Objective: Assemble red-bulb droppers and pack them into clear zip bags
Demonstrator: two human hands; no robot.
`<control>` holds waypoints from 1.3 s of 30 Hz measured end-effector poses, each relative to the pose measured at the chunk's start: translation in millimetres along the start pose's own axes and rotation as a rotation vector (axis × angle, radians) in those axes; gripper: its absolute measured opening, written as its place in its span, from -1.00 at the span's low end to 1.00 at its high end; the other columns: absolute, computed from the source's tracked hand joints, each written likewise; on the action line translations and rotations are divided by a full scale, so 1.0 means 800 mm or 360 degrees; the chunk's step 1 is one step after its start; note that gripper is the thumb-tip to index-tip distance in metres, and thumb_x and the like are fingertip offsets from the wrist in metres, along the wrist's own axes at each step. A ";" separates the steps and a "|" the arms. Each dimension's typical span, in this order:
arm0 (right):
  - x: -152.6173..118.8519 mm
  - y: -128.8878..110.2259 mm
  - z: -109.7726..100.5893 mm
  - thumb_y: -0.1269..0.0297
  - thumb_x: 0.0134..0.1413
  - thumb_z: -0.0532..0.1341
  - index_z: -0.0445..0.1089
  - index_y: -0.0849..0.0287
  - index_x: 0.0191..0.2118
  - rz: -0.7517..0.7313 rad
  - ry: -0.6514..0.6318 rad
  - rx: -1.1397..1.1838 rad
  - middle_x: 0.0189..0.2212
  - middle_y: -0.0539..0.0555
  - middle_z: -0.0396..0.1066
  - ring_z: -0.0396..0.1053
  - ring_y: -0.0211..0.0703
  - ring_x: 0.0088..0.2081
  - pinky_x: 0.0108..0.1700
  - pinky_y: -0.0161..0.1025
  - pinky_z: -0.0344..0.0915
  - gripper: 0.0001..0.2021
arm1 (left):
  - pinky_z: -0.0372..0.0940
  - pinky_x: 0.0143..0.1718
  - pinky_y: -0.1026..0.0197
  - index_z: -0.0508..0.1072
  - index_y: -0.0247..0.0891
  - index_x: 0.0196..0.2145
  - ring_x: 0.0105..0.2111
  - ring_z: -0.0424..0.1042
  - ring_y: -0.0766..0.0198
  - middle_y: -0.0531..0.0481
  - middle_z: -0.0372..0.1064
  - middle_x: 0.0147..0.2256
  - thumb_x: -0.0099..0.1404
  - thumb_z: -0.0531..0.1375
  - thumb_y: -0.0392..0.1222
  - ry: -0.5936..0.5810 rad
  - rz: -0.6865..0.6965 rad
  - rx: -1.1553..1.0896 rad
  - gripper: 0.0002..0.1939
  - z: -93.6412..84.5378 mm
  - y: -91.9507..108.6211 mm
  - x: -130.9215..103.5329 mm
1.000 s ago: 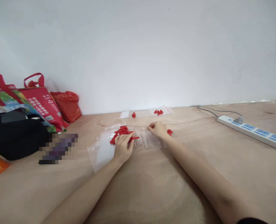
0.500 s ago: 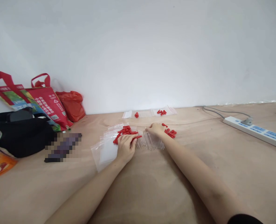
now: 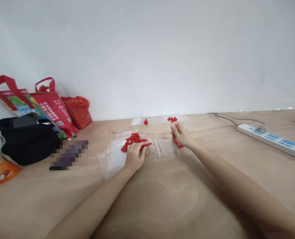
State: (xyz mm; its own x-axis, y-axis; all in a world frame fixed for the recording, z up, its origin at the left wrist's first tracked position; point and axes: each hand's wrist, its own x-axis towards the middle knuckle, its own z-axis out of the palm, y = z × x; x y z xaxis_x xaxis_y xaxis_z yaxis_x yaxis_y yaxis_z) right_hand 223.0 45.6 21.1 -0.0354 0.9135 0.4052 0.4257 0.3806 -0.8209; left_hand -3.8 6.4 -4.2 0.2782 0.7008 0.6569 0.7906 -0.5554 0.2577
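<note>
My left hand point(image 3: 135, 155) rests at the front of a pile of red rubber bulbs point(image 3: 131, 139). Between its thumb and fingers is one red rubber bulb point(image 3: 147, 144), its narrow end pointing right. Under the pile lie overlapping clear zip bags point(image 3: 116, 161). To the right, a row of thin clear glass tubes point(image 3: 166, 147) lies side by side on the table. My right hand point(image 3: 181, 133) is raised at the row's far right end, fingers curled and pinched; whatever they hold is hidden. Below it a few more red bulbs point(image 3: 178, 144) show, partly covered by the hand.
Against the wall, a second set of bags point(image 3: 137, 121), tubes and red bulbs point(image 3: 172, 119) lies on the wooden table. Shopping bags point(image 3: 50, 109), a black bag point(image 3: 25, 142), an orange pouch point(image 3: 3, 171) and a pixelated dark object point(image 3: 69, 156) stand left. A power strip point(image 3: 274, 136) lies right.
My right hand has moved from over the glass tubes to the right and slightly up, uncovering the tubes and covering part of the right-hand bulbs. My left hand stays with its bulb.
</note>
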 end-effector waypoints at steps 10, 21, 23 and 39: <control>-0.071 0.025 0.015 0.36 0.15 -0.09 0.28 0.17 -0.17 -0.0730 0.0014 -0.0683 -0.34 0.13 0.29 0.25 -0.16 -0.29 -0.24 -0.22 0.13 -0.75 | 0.27 -0.19 0.19 0.36 -0.29 -0.19 -0.22 0.34 0.26 -0.10 0.31 -0.23 0.21 -0.02 -0.36 0.0039 0.0054 -0.0425 -0.75 0.015 0.019 0.005; -0.077 0.029 0.024 0.34 0.15 -0.03 0.31 0.11 -0.08 -0.0814 -0.0049 -0.0793 -0.38 0.09 0.30 0.24 -0.21 -0.33 -0.27 -0.22 0.05 -0.73 | 0.18 -0.25 0.12 0.42 -0.21 -0.34 -0.33 0.36 0.21 0.00 0.42 -0.39 0.19 0.11 -0.20 -0.0028 0.0153 -0.0177 -0.89 0.011 0.021 0.002; -0.077 0.031 0.026 0.34 0.14 -0.02 0.31 0.11 -0.08 -0.0825 -0.0071 -0.0772 -0.38 0.09 0.30 0.25 -0.21 -0.34 -0.27 -0.22 0.06 -0.73 | 0.17 -0.25 0.13 0.42 -0.22 -0.34 -0.33 0.36 0.21 0.00 0.43 -0.39 0.20 0.11 -0.20 -0.0046 0.0188 -0.0157 -0.89 0.011 0.023 0.002; -0.081 0.021 0.023 0.29 0.13 0.02 0.38 0.03 -0.12 -0.0849 -0.0091 -0.0852 -0.45 0.04 0.32 0.21 -0.26 -0.41 -0.29 -0.21 -0.06 -0.74 | 0.20 -0.27 0.18 0.40 -0.22 -0.33 -0.38 0.36 0.26 0.02 0.42 -0.41 0.22 0.08 -0.17 -0.0230 0.0222 -0.0325 -0.87 0.016 0.022 0.000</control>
State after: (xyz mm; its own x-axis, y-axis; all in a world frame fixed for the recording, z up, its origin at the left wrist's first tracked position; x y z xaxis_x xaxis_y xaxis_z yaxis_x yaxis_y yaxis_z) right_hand 215.7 -4.1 -26.5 -0.4004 0.6367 0.6591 0.7181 0.6648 -0.2060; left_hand 17.2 2.6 -8.9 0.4629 0.6596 0.5921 0.6172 -0.7193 0.3188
